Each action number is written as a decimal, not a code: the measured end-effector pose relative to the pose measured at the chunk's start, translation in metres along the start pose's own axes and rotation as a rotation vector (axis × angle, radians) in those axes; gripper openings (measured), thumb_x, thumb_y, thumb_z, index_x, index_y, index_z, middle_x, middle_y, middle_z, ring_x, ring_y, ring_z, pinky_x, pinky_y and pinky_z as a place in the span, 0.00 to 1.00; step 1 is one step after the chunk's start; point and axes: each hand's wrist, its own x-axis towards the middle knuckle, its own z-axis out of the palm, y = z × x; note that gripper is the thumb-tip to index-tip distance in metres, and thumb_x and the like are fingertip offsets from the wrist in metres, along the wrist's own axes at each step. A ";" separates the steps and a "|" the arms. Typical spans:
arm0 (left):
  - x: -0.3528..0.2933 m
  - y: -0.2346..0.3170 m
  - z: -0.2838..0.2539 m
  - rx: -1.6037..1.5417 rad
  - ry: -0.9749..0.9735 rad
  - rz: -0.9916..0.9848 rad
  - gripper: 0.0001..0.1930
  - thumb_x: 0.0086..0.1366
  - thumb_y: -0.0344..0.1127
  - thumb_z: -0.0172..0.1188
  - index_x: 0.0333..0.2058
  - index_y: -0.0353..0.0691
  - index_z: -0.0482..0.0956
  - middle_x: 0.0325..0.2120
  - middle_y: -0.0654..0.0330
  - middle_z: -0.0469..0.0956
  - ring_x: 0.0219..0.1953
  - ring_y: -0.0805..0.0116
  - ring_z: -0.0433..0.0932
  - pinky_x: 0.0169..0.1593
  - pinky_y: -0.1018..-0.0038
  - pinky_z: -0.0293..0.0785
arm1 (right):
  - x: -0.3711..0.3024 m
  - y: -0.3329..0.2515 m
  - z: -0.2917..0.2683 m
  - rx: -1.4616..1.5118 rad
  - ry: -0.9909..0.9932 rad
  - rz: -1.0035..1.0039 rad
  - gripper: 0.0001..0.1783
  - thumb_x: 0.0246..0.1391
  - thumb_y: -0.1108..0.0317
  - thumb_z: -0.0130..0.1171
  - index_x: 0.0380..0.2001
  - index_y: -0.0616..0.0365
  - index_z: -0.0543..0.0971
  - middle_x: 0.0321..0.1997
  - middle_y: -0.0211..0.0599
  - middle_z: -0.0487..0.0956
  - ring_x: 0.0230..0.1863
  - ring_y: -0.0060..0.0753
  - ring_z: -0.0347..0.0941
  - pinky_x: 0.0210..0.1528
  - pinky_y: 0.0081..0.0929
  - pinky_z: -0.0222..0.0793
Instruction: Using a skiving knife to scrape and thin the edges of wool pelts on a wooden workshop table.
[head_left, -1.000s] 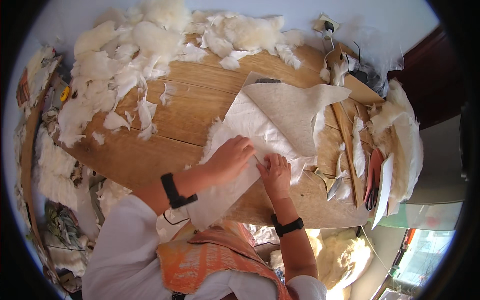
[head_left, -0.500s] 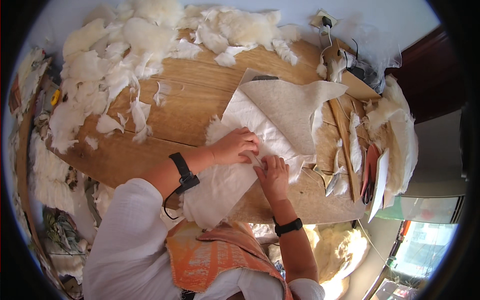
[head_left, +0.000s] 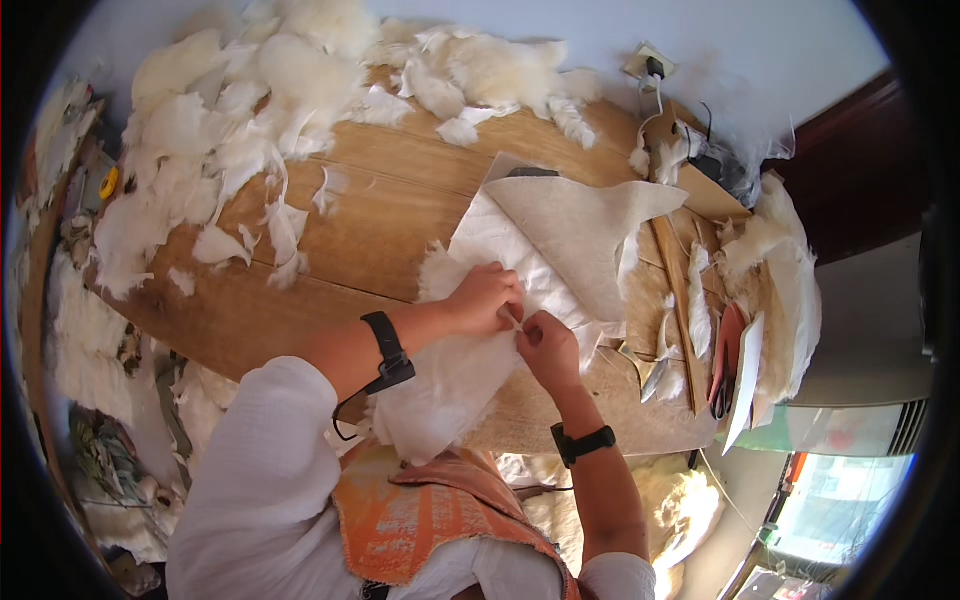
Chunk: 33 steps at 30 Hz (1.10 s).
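Note:
A white sheepskin piece (head_left: pixel 440 390) lies over the near edge of the wooden table (head_left: pixel 370 240), its fluffy wool showing at the near end. My left hand (head_left: pixel 488 300) is closed in a pinch on the sheepskin's edge. Close beside it, my right hand (head_left: pixel 550 345) pinches the same edge, and a small fold stands between the fingertips. Beyond my hands the smooth white side of a skin (head_left: pixel 495 240) shows, and I cannot tell whether it is the same piece. A beige cloth-like sheet (head_left: pixel 590 225) partly covers it.
Fluffy cream wool scraps (head_left: pixel 210 130) are heaped along the far left. At the right lie a wooden stick (head_left: pixel 680 300), red-handled scissors (head_left: pixel 727 350), a white card (head_left: pixel 745 375) and more fleece (head_left: pixel 780 270). A cardboard box (head_left: pixel 705 185) with cables stands at the far right.
My right hand's fingers have curled from a flatter pose into a tight pinch. The near sheepskin flap now shows more fluffy wool. The whole view has shifted slightly.

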 end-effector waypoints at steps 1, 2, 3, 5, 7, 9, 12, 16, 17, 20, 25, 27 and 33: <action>0.000 0.000 0.002 -0.003 0.005 -0.013 0.10 0.39 0.34 0.72 0.25 0.50 0.82 0.33 0.67 0.73 0.41 0.62 0.70 0.47 0.66 0.65 | 0.001 0.000 -0.002 0.000 -0.014 -0.004 0.08 0.47 0.71 0.60 0.31 0.58 0.73 0.28 0.40 0.78 0.31 0.48 0.75 0.33 0.37 0.70; -0.001 -0.001 0.003 0.000 0.015 -0.006 0.10 0.40 0.34 0.71 0.24 0.50 0.82 0.33 0.67 0.73 0.41 0.62 0.70 0.47 0.66 0.65 | 0.004 0.001 -0.005 0.020 0.029 -0.065 0.06 0.49 0.72 0.59 0.31 0.57 0.73 0.28 0.41 0.77 0.31 0.48 0.74 0.33 0.38 0.70; -0.002 -0.002 0.003 -0.006 0.020 -0.002 0.09 0.40 0.34 0.71 0.24 0.51 0.82 0.32 0.68 0.73 0.41 0.62 0.70 0.46 0.66 0.65 | 0.007 0.001 -0.009 0.044 0.057 -0.085 0.05 0.50 0.72 0.58 0.31 0.57 0.73 0.28 0.41 0.77 0.31 0.48 0.74 0.33 0.40 0.70; -0.002 -0.004 0.004 -0.016 0.007 -0.015 0.09 0.41 0.34 0.71 0.24 0.51 0.83 0.32 0.69 0.73 0.40 0.63 0.70 0.46 0.66 0.65 | 0.015 0.006 -0.020 -0.119 0.110 -0.330 0.01 0.53 0.73 0.56 0.30 0.55 0.74 0.28 0.37 0.75 0.33 0.45 0.72 0.34 0.41 0.70; -0.002 -0.005 0.003 -0.033 -0.006 -0.021 0.09 0.41 0.34 0.71 0.25 0.52 0.83 0.31 0.69 0.73 0.40 0.63 0.70 0.46 0.65 0.65 | 0.023 0.010 -0.029 -0.173 0.041 -0.397 0.02 0.51 0.71 0.59 0.28 0.52 0.76 0.27 0.35 0.73 0.34 0.43 0.72 0.35 0.39 0.70; -0.001 -0.004 0.002 -0.047 -0.032 -0.036 0.08 0.43 0.34 0.71 0.25 0.52 0.83 0.32 0.70 0.73 0.40 0.64 0.69 0.47 0.66 0.64 | 0.027 0.012 -0.031 -0.212 0.017 -0.412 0.02 0.49 0.70 0.60 0.28 0.50 0.77 0.26 0.34 0.72 0.34 0.42 0.72 0.36 0.38 0.70; -0.001 -0.002 0.000 -0.041 -0.035 -0.047 0.07 0.43 0.34 0.70 0.25 0.52 0.83 0.32 0.70 0.73 0.41 0.65 0.69 0.48 0.66 0.63 | 0.029 0.014 -0.032 -0.241 0.007 -0.424 0.03 0.48 0.69 0.62 0.28 0.48 0.79 0.25 0.33 0.72 0.34 0.41 0.72 0.36 0.37 0.70; -0.001 0.000 -0.001 -0.054 -0.015 -0.045 0.06 0.42 0.34 0.70 0.23 0.52 0.83 0.30 0.70 0.74 0.41 0.65 0.70 0.48 0.65 0.63 | 0.027 0.014 -0.033 -0.233 -0.057 -0.320 0.02 0.48 0.68 0.62 0.27 0.46 0.80 0.27 0.31 0.73 0.33 0.41 0.73 0.37 0.37 0.70; -0.001 0.000 -0.001 -0.056 -0.013 -0.043 0.06 0.43 0.34 0.70 0.23 0.52 0.83 0.30 0.70 0.74 0.41 0.65 0.70 0.48 0.65 0.63 | 0.027 0.014 -0.033 -0.234 -0.056 -0.332 0.02 0.48 0.68 0.62 0.27 0.46 0.80 0.27 0.31 0.73 0.33 0.41 0.73 0.37 0.37 0.70; -0.002 -0.001 0.000 -0.060 -0.008 -0.040 0.06 0.43 0.34 0.70 0.23 0.52 0.83 0.30 0.71 0.74 0.41 0.65 0.70 0.49 0.65 0.62 | 0.027 0.008 -0.035 -0.297 -0.102 -0.372 0.07 0.48 0.66 0.62 0.33 0.47 0.78 0.27 0.33 0.75 0.31 0.43 0.75 0.35 0.37 0.70; -0.004 -0.005 0.003 -0.077 0.004 -0.030 0.07 0.42 0.35 0.70 0.23 0.51 0.83 0.30 0.70 0.74 0.40 0.65 0.70 0.47 0.65 0.63 | 0.025 -0.012 -0.028 -0.425 -0.124 -0.416 0.15 0.48 0.64 0.61 0.36 0.55 0.69 0.24 0.35 0.76 0.28 0.39 0.76 0.31 0.34 0.70; -0.001 -0.009 0.003 -0.039 0.007 -0.006 0.07 0.44 0.34 0.70 0.25 0.47 0.82 0.32 0.68 0.75 0.40 0.62 0.70 0.46 0.65 0.65 | 0.024 -0.019 -0.021 -0.495 -0.176 -0.400 0.12 0.48 0.64 0.59 0.34 0.54 0.69 0.24 0.34 0.76 0.28 0.38 0.76 0.31 0.34 0.70; 0.001 -0.010 0.003 -0.063 0.018 0.000 0.07 0.43 0.31 0.69 0.25 0.44 0.81 0.31 0.66 0.76 0.37 0.61 0.70 0.42 0.64 0.68 | 0.020 -0.017 -0.016 -0.533 0.044 -0.626 0.08 0.47 0.70 0.55 0.33 0.53 0.73 0.28 0.33 0.74 0.28 0.33 0.74 0.29 0.33 0.68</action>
